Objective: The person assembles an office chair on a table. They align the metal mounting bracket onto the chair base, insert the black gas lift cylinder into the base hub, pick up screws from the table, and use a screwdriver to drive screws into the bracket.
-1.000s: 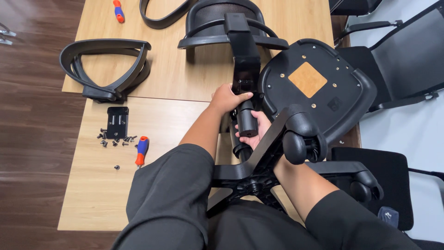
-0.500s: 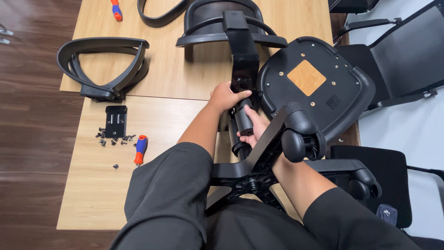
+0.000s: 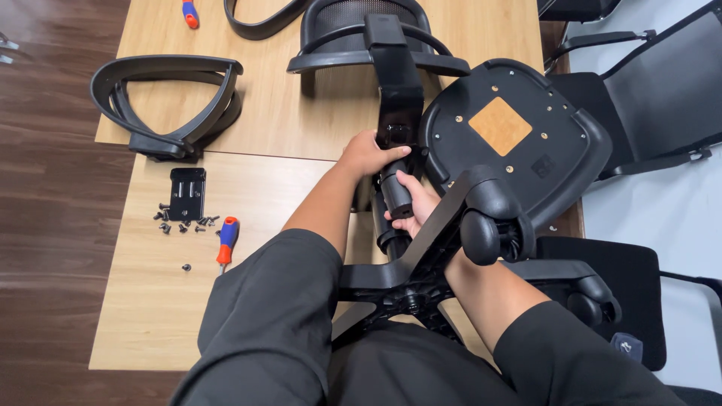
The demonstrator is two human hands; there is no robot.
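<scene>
Currently both hands are on the gas lift cylinder, which sits between the upturned seat pan and the star base lying across my lap. My left hand is closed around the top end of the cylinder, right where it meets the black mechanism bracket running up toward the backrest. My right hand is wrapped around the cylinder from below, fingers curled on the sleeve. Base casters are already on, at least the ones I can see; one sits close to my right forearm. Seat underside is up, wooden patch and screw holes bare, so I judge nothing is bolted onto the pan yet. Whether the cylinder is fully seated in the bracket I can't tell: my left hand hides the joint. Left to do, by my read: both armrests. One armrest loop lies on the table, well apart on the left, and the second is at the far edge. Small mounting plate and the loose screws sit untouched beside the orange-and-blue screwdriver. Another screwdriver is up at the far edge.
</scene>
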